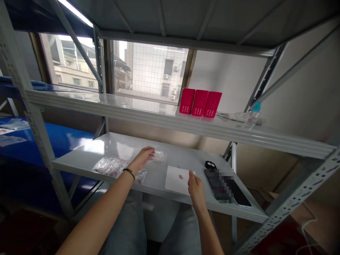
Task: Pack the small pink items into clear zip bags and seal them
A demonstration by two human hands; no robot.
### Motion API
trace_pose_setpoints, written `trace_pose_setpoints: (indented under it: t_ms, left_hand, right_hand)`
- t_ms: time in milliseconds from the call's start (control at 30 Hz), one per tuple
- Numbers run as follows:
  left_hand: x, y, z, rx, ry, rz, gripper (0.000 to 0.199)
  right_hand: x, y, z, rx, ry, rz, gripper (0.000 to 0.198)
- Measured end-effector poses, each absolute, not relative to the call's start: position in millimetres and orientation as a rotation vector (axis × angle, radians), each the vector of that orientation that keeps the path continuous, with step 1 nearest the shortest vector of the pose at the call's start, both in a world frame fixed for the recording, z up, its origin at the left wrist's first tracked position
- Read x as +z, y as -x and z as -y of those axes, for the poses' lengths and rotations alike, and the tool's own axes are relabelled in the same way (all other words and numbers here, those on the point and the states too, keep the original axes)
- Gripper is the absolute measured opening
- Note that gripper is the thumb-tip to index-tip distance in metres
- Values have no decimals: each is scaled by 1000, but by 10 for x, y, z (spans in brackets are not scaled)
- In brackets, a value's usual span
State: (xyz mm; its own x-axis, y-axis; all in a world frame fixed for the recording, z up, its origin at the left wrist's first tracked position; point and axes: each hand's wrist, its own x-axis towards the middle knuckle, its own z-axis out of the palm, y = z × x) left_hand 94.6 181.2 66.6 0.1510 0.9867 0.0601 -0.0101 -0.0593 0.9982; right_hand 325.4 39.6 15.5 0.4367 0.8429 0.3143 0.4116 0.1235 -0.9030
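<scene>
Paper [174, 180] near front shelf edge [156, 192]

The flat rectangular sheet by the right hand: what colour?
Mostly white, some pinkish-red; the flat sheet shows in the head view.

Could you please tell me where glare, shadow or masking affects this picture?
Head view: glare whitens the left end of the lower shelf; the plastic bags glint; pixelation covers part of the dark flat items; the lower corners look dark.

The left hand [145, 156] reaches farther forward; the right hand [196, 186] is nearer, curled.
</scene>
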Motion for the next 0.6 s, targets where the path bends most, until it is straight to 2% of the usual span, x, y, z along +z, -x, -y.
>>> trace_pose_setpoints:
  t_ms: [100,300,433,600]
  left_hand:
    - [685,-1038,-2163,1136,-1420,-1295,23]
    - [565,-924,-2457,1143,-1619,-1774,17]
    - [575,-661,-2257,1071,-1868,-1714,14]
    - [503,-278,-1563,853,-2183,-1441,11]
  right_hand:
    - [157,-3477,-797,134,1840,1537,56]
    - [22,-3593,-1131,-107,2090,1988,46]
    - [29,-3553,-1083,-177,2122,2013,43]
    - [-13,-3470,-1053,-238,2070,2042,42]
